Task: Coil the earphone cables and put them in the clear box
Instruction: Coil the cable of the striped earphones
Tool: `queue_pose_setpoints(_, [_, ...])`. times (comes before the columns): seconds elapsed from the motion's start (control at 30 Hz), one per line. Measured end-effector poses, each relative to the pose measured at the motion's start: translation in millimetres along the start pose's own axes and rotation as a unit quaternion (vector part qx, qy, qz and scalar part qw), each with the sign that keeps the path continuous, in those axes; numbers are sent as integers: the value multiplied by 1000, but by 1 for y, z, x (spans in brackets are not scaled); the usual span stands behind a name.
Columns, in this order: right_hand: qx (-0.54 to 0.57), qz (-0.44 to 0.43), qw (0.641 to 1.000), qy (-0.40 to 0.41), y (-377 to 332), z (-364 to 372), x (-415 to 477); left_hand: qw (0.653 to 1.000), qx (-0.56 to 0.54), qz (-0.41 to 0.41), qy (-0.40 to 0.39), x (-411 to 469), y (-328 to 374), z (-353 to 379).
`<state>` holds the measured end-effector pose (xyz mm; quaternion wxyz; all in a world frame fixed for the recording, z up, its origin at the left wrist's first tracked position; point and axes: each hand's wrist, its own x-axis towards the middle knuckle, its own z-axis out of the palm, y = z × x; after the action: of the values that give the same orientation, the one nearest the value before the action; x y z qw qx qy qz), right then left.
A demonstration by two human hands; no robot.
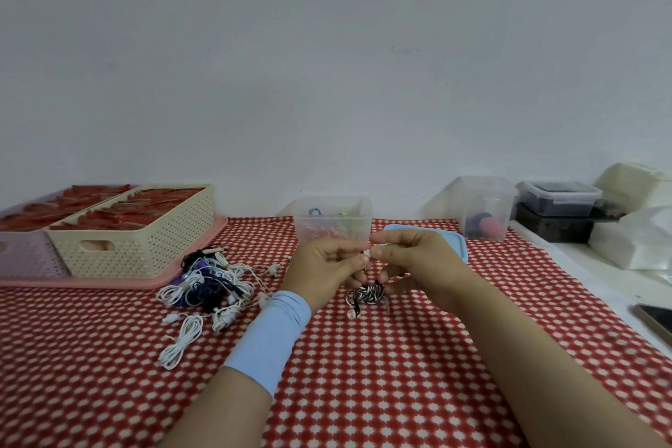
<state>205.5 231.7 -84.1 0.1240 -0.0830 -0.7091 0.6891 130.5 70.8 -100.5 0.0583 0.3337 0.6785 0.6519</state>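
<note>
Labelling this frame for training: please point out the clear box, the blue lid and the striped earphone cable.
clear box (332, 226), head view, front wall.
blue lid (457, 242), head view, right end.
striped earphone cable (370, 293), head view, wound middle.

Your left hand (323, 265) and right hand (411, 258) meet over the middle of the table (363, 375). Both pinch the small white end of a striped earphone cable (367, 293), whose black-and-white coil sits just below your fingers. Your left wrist wears a light-blue band (269, 335). The clear box (332, 218) stands at the far edge behind your hands, holding a few coloured cables, with a blue lid (456, 240) just to its right. A tangled pile of earphones (214, 284) lies toward the left edge, near the cream basket (138, 236) in the far left corner.
</note>
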Motion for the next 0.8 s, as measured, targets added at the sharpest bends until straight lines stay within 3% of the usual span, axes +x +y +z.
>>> queue_pose_setpoints(0.37, [-48, -14, 999, 6, -1, -1, -1, 999, 51, 4, 2, 2, 0, 1])
queue_pose_setpoints(0.57, [-77, -35, 996, -35, -4, -3, -5, 1000, 16, -26, 8, 1, 0, -1])
queue_pose_setpoints(0.8, [-119, -76, 990, -19, 0, -5, -2, 998, -14, -67, -4, 1, 1, -1])
